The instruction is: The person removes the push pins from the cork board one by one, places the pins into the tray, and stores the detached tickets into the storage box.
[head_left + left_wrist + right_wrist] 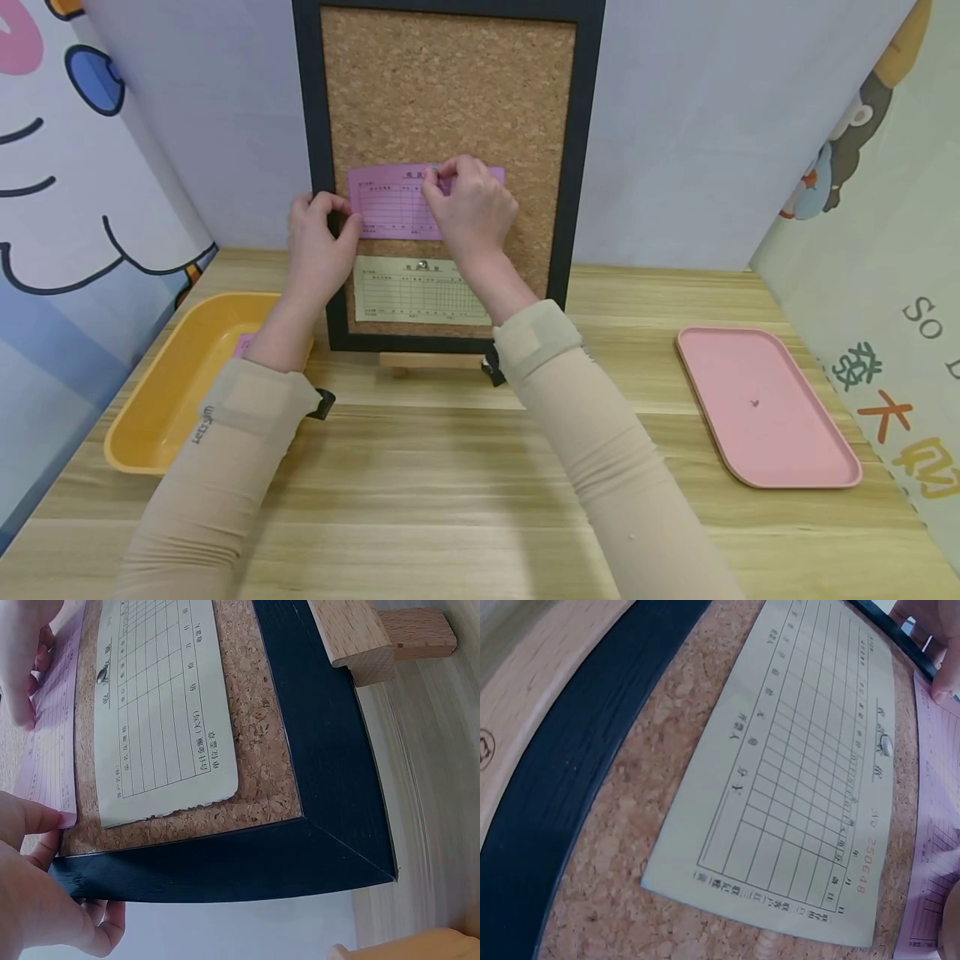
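Observation:
A cork board (450, 92) in a black frame leans upright on a wooden stand. Across its middle lies a pink receipt slip (386, 204). My left hand (318, 242) grips the board's left edge, its thumb pressing the slip's left end and its fingers behind the frame (225, 862). Near the slip's top middle, my right hand (476, 208) pinches a small pushpin (432, 171), mostly hidden by the fingertips. Below hangs a pale yellow receipt slip (397, 292), fixed at its top by a silver pushpin (886, 745).
To the left stands a yellow bin (142, 417), with a pink slip (243, 344) inside, partly hidden by the left arm. A pink tray (772, 417) lies at the right of the wooden table (450, 517). The stand's foot (401, 362) shows under the board.

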Tool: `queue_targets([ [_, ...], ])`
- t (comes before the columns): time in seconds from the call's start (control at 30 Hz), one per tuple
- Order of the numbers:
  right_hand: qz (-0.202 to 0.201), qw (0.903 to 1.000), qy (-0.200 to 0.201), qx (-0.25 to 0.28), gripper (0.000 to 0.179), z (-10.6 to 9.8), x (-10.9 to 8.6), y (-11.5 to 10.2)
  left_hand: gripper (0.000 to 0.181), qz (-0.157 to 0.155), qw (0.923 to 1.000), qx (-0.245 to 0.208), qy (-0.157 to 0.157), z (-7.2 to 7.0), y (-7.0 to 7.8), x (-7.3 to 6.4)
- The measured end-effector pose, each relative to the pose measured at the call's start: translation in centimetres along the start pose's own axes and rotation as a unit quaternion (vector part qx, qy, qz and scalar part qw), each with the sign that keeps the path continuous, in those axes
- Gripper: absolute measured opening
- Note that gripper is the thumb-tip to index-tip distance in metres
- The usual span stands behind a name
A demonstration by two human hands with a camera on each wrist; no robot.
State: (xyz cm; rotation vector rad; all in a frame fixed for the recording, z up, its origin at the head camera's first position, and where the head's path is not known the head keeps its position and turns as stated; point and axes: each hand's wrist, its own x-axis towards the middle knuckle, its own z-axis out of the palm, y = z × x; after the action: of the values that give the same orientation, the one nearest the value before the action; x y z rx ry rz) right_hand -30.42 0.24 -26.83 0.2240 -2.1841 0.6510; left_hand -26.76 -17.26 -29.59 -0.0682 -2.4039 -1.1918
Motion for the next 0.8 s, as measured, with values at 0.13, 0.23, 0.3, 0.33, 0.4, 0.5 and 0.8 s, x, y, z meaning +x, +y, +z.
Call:
queue_targets([
  [0.13, -0.002, 1.0, 0.001, 0.005, 0.021, -0.01, -0.04, 0.04, 0.025, -0.002, 1.0, 0.001, -0.002, 0.0, 0.02, -0.03],
  [0.23, -0.003, 1.0, 0.002, 0.007, 0.021, -0.01, -0.03, 0.06, 0.025, -0.001, 1.0, 0.001, 0.0, 0.02, 0.02, -0.02],
  [0.3, -0.004, 1.0, 0.003, 0.009, 0.02, -0.03, -0.02, 0.06, 0.025, 0.0, 1.0, 0.0, 0.002, 0.03, 0.04, -0.01],
  [0.33, -0.004, 0.9999, 0.004, 0.01, 0.019, -0.03, -0.02, 0.05, 0.025, -0.001, 1.0, 0.001, 0.002, 0.04, 0.03, 0.01],
  [0.4, -0.004, 0.9999, 0.004, 0.011, 0.019, -0.02, -0.01, 0.07, 0.024, 0.0, 1.0, 0.0, 0.004, 0.06, 0.03, 0.04],
  [0.5, -0.003, 0.9999, 0.002, 0.015, 0.018, -0.02, -0.02, 0.1, 0.024, -0.001, 1.0, -0.001, 0.005, 0.07, 0.04, 0.06],
  [0.8, -0.007, 0.9996, 0.003, 0.028, 0.016, 0.03, -0.14, 0.26, 0.024, -0.007, 1.0, 0.005, 0.002, -0.03, 0.3, -0.02],
])
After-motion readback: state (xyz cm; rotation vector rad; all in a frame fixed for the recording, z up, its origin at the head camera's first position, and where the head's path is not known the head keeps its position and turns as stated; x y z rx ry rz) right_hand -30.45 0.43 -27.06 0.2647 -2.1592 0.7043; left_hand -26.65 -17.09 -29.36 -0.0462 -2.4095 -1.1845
